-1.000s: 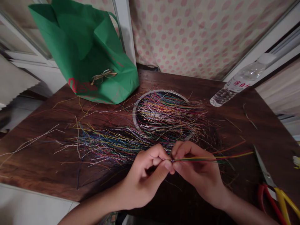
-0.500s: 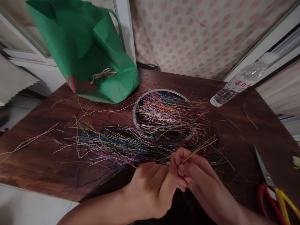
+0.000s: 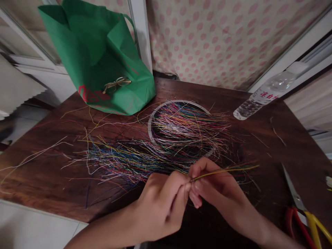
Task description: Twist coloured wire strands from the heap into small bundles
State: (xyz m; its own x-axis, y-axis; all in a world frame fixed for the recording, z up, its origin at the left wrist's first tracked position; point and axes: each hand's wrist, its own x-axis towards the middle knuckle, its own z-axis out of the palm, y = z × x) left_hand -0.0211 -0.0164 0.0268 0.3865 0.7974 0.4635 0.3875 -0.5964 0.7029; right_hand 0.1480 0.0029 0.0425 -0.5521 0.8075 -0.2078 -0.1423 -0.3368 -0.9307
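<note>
With left hand [image 3: 163, 202] curled, pinching one end of some thin wires [image 3: 233, 169] between thumb and finger, and with right hand [image 3: 218, 188] bent, touching left fingertips and closed on the same wires. Pointing out to the right, mostly yellow, above the bench [image 3: 33, 185]. At left, green bag [image 3: 95, 65] and, on its front, glasses [image 3: 117, 83]. In the middle, loose wires [image 3: 124, 159] of many colours, spread just beyond both hands and partly over a grey ring [image 3: 149, 126]. Farther right, clear bottle [image 3: 267, 92]. Rightmost, scissors [image 3: 297, 198], with red and yellow handles.
</note>
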